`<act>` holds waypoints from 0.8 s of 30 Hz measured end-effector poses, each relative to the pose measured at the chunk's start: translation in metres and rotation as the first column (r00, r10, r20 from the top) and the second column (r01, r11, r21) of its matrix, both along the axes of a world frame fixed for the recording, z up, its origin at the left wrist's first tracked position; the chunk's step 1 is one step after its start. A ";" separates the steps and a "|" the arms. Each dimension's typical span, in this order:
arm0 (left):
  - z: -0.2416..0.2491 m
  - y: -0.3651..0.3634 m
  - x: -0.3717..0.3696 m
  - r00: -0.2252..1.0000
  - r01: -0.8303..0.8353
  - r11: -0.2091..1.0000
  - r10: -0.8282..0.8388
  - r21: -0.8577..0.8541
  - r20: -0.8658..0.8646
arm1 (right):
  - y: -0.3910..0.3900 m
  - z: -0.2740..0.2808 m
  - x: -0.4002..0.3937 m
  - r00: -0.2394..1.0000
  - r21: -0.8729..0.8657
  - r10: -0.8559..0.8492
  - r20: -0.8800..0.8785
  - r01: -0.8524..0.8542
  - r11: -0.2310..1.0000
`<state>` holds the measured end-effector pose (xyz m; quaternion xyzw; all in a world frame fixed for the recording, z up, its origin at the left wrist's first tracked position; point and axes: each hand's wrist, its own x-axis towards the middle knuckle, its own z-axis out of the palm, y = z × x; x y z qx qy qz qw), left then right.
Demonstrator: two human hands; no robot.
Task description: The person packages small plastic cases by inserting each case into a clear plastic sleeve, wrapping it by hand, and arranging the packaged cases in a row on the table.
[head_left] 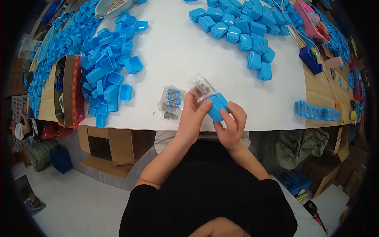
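Observation:
My right hand [231,128] grips a small closed blue plastic box [218,107] near the table's front edge, its fingers bent around the right side. My left hand [191,116] is closed, with its thumb against the box's left side. From the left hand's fingers a clear plastic packet [201,87] with printed marks sticks up, partly hidden by the hand. To the left of that hand lies a stack of clear sheets with colourful stickers [173,97] and a grey printed strip [169,115].
Open blue box halves [106,65] are heaped on the left, beside a basket [68,93]. Closed blue boxes [252,43] pile up at the back right. A row of boxes [316,111] stands at the right edge, below a dark blue tray [310,60].

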<state>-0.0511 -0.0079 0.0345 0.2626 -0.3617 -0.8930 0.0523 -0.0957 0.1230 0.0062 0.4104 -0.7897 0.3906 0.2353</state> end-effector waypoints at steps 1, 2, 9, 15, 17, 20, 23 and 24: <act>-0.003 0.000 0.001 0.997 -0.022 0.991 0.011 -0.135 -0.081 | 0.000 0.000 0.000 0.998 -0.045 0.022 0.060 -0.020 0.999; -0.007 0.000 0.002 0.987 -0.053 0.963 0.010 -0.266 -0.162 | 0.000 0.001 0.000 0.992 -0.091 0.046 0.118 -0.035 0.995; -0.012 0.008 0.005 0.993 -0.096 0.904 0.060 -0.417 -0.099 | -0.005 -0.003 0.003 0.981 -0.162 0.038 0.191 -0.007 0.987; -0.007 0.012 0.001 0.997 -0.077 0.995 0.078 0.057 -0.013 | -0.008 -0.006 0.003 0.992 -0.140 -0.040 0.122 0.057 0.989; -0.003 0.014 0.002 0.994 -0.090 0.989 0.082 -0.117 -0.069 | -0.008 0.006 0.006 0.847 -0.232 0.073 0.526 0.061 0.971; -0.001 0.017 0.001 0.989 -0.103 0.955 0.070 -0.278 -0.128 | -0.003 0.014 0.006 0.544 -0.305 0.199 0.815 0.111 0.946; -0.002 0.005 0.004 0.997 0.039 0.975 -0.053 -0.217 -0.059 | 0.003 0.012 -0.001 0.884 -0.136 0.116 0.453 -0.060 0.989; -0.002 0.002 0.005 0.995 0.083 0.977 -0.091 -0.196 -0.036 | 0.004 0.011 -0.001 0.948 -0.063 0.113 0.297 -0.099 0.993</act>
